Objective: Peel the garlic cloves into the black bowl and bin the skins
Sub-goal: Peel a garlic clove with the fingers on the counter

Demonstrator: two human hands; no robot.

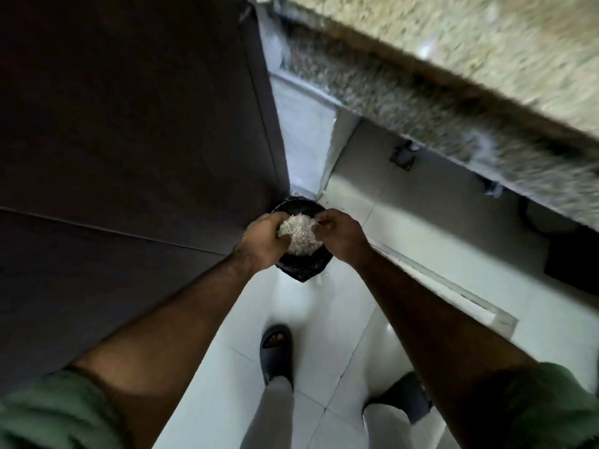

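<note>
— Left side, what is noted?
— A dark cabinet panel (129, 124). The left hand (262, 239) is curled around a clump of garlic skins (299, 233), held over the black-lined bin (303, 268) on the floor (324, 319).
— And rightward?
— The right hand (340, 236) is pinched on the clump's edge. A speckled desk (453, 76) is seen above.

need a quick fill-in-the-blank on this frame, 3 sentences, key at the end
1. Both hands hold a pale clump of garlic skins over a black ____ on the floor.
2. The left hand cups the clump from the ____ side.
3. The foot on the tiled floor wears a dark ____.

Missing words: bin; left; slipper
</note>
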